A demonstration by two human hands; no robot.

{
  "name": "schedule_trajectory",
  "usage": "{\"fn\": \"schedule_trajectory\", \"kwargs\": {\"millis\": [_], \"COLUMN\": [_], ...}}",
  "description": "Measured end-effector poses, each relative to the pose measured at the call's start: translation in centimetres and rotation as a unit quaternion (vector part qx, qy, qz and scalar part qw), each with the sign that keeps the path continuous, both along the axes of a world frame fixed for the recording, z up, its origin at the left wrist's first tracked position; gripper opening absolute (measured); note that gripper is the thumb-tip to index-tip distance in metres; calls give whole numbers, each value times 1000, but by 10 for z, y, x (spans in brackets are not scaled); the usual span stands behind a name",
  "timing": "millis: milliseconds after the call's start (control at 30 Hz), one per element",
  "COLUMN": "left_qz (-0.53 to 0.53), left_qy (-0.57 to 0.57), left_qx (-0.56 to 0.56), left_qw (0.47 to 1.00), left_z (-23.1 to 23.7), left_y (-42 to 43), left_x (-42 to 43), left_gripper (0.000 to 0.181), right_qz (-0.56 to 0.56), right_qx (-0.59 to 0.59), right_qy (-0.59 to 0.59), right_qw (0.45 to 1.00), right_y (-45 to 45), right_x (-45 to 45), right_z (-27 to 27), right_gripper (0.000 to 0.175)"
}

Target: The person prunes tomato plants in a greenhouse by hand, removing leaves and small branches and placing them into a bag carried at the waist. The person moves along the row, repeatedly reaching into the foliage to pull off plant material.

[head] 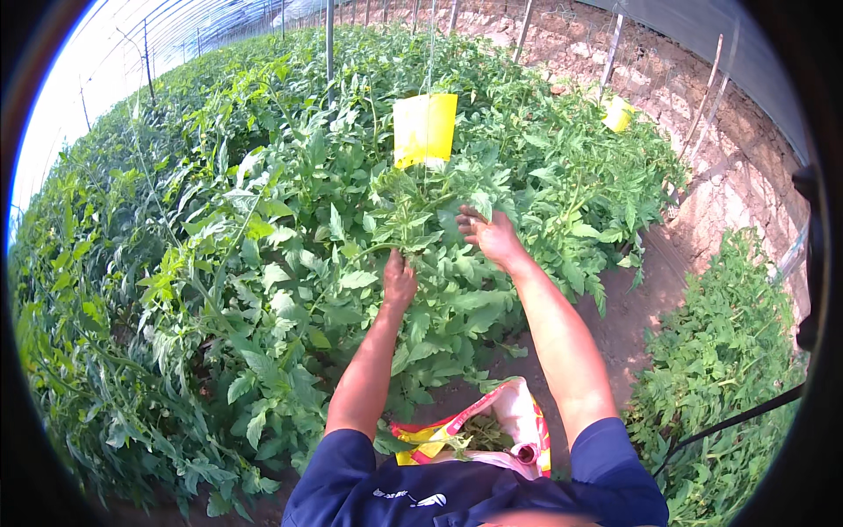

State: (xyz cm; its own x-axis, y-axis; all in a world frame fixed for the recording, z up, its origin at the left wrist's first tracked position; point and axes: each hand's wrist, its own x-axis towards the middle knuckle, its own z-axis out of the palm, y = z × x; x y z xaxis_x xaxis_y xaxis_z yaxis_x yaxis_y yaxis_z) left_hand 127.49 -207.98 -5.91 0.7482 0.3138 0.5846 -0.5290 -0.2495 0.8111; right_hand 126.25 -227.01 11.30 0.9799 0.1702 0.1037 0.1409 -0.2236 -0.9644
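Leafy tomato plants (355, 280) spread before me. My left hand (399, 277) is among the leaves, its fingers at a stem just below a leafy plant top (405, 217); leaves hide part of the fingertips, so its grip cannot be told. To the right of that top, my right hand (487, 234) is raised with fingers partly curled beside a leaf; whether it holds anything cannot be told. A thin string (430, 66) runs down past a yellow sticky trap card (425, 130) above the plant top. Below my forearms, a red, yellow and white woven sack (514, 408) stands with its mouth spread, cut greenery (486, 433) inside.
A bare soil path (635, 309) runs at the right, with another row of plants (724, 356) beyond it. Wooden poles (612, 49) lean by an earthen wall (724, 197). A metal post (330, 46) and a second yellow card (618, 114) stand farther back.
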Motion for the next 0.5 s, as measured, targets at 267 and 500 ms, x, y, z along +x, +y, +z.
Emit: {"fn": "schedule_trajectory", "kwargs": {"millis": [267,500], "left_qz": [-189,-3], "left_qy": [66,277], "left_qx": [-243,-47], "left_qw": [949,960], "left_z": [-5,44], "left_y": [45,67], "left_x": [-39,21], "left_gripper": [20,41], "right_qz": [151,25], "right_qx": [404,235], "right_qy": [-45,-52], "right_qw": [901,970], "right_y": [80,128], "right_x": [33,-16], "right_z": [-25,40], "right_gripper": [41,44]}}
